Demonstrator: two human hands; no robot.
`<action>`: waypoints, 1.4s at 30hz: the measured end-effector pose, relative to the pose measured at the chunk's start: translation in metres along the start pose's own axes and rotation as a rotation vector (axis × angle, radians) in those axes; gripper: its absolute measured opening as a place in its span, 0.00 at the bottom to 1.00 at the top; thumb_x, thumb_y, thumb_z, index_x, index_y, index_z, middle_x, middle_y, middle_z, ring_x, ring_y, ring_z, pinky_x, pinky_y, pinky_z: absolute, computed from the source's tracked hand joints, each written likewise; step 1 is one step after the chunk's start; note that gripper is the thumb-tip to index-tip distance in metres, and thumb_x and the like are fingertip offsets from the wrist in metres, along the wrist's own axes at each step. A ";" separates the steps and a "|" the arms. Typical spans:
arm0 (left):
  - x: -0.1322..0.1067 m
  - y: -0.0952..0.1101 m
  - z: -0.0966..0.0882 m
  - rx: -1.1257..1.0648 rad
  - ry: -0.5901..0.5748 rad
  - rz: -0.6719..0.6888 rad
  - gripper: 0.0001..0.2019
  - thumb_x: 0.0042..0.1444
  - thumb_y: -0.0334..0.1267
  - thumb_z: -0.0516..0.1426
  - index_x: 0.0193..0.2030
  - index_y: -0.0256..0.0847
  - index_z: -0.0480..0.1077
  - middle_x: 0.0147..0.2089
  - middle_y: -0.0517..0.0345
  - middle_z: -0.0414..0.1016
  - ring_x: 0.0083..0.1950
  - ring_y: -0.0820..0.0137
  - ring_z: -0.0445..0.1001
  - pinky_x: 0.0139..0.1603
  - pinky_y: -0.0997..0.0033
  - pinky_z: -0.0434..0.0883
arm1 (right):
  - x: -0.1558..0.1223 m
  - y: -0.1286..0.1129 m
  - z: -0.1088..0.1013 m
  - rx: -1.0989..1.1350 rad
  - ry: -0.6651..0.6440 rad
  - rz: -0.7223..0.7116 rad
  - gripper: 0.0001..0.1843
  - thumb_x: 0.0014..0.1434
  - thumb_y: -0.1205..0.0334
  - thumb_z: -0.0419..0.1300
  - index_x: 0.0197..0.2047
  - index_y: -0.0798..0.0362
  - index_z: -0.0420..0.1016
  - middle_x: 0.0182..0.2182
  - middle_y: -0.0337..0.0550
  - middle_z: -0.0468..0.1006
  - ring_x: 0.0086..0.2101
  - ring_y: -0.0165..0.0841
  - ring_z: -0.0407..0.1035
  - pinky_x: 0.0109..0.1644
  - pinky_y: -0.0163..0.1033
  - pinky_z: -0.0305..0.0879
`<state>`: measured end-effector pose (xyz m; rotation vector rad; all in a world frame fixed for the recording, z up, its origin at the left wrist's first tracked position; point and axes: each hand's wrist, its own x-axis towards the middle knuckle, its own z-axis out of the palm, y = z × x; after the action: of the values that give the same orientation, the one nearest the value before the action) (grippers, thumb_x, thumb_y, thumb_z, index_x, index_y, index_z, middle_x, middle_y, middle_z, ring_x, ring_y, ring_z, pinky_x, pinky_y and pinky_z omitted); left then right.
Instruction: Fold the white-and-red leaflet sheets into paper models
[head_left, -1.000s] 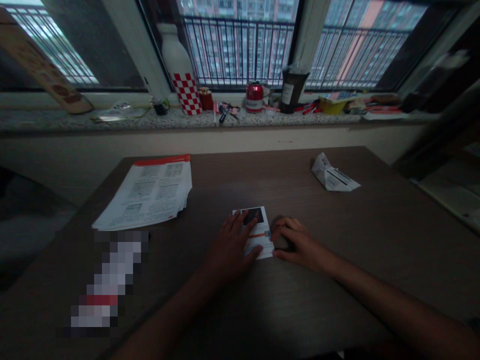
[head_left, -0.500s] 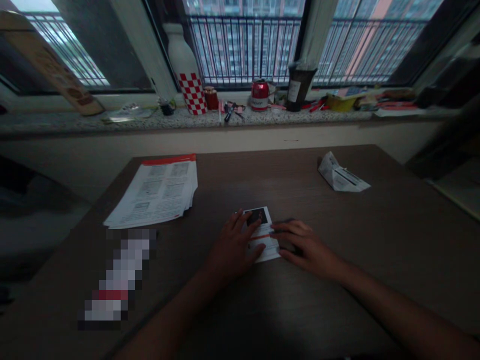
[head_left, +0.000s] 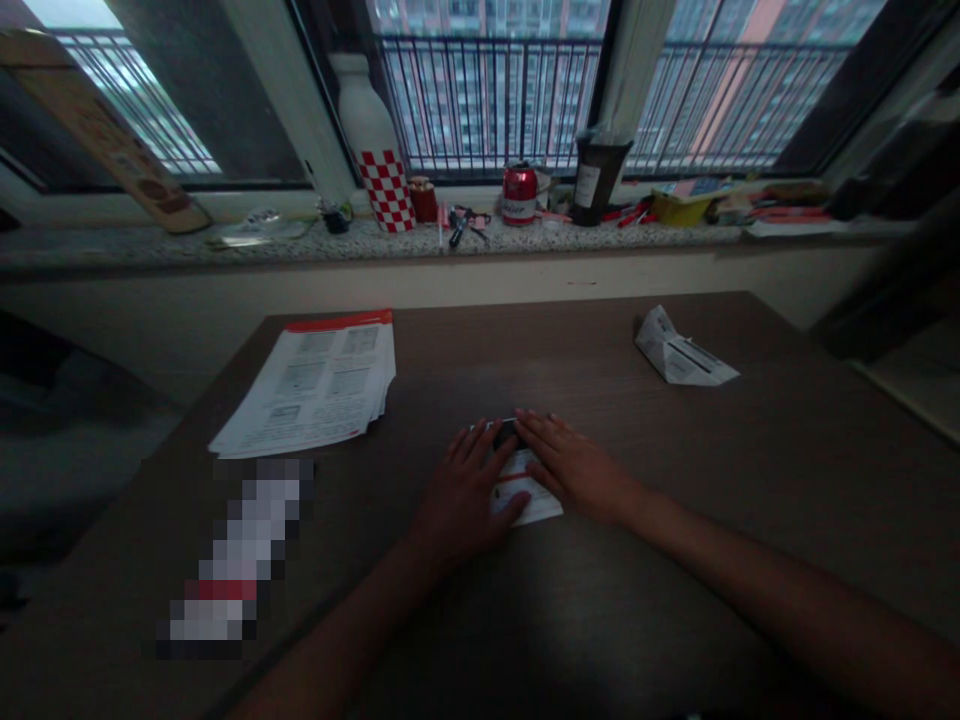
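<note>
A small piece of printed paper [head_left: 534,508], white with a red line and a dark picture at its top, lies flat on the brown table in front of me. My left hand [head_left: 469,490] rests open over its left side, fingers stretched and pointing away. On its upper right part lies my right hand [head_left: 574,460], open and flat, the fingertips close to those of the left. Between them the two hands hide much of the sheet. Whether it is folded I cannot tell.
At the left lies a stack of printed sheets [head_left: 322,385] with a red top edge; nearer is a pixelated object [head_left: 232,560]. A folded paper piece [head_left: 682,350] sits at the back right. The windowsill carries a checkered bottle [head_left: 382,160], a red can [head_left: 519,195] and a dark cup [head_left: 600,175].
My right hand has moved from the paper's right edge up and left onto its upper part, fingers flattening over the dark picture. The left hand has stayed in place.
</note>
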<state>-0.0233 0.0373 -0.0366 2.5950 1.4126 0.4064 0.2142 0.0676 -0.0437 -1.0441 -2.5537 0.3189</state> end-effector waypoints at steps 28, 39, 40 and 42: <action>-0.004 -0.001 -0.016 0.165 0.020 -0.097 0.25 0.74 0.44 0.50 0.74 0.41 0.64 0.71 0.43 0.68 0.64 0.50 0.70 0.65 0.45 0.67 | -0.005 0.003 -0.010 0.145 0.074 0.098 0.30 0.76 0.52 0.52 0.76 0.48 0.58 0.76 0.53 0.55 0.74 0.44 0.50 0.75 0.59 0.54; -0.001 0.004 -0.022 0.210 0.048 -0.095 0.23 0.72 0.43 0.53 0.68 0.33 0.70 0.56 0.37 0.74 0.55 0.47 0.73 0.56 0.45 0.71 | -0.020 -0.006 -0.021 0.033 -0.005 0.013 0.26 0.74 0.54 0.56 0.72 0.47 0.66 0.72 0.52 0.65 0.70 0.48 0.60 0.71 0.60 0.63; -0.001 0.002 -0.022 0.194 0.049 -0.094 0.23 0.72 0.42 0.53 0.67 0.34 0.71 0.56 0.38 0.74 0.55 0.48 0.73 0.56 0.45 0.72 | -0.021 -0.006 -0.021 0.024 -0.022 0.009 0.25 0.74 0.54 0.56 0.71 0.48 0.66 0.72 0.52 0.64 0.70 0.48 0.60 0.71 0.60 0.62; -0.001 -0.001 -0.023 0.147 0.054 -0.085 0.21 0.72 0.41 0.54 0.67 0.35 0.71 0.58 0.39 0.73 0.57 0.49 0.72 0.58 0.46 0.73 | -0.022 -0.005 -0.022 0.018 -0.039 0.006 0.25 0.74 0.54 0.55 0.70 0.48 0.68 0.72 0.52 0.64 0.70 0.48 0.60 0.72 0.60 0.61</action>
<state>-0.0319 0.0370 -0.0156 2.6439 1.6217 0.3771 0.2343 0.0500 -0.0276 -1.0491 -2.5784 0.3663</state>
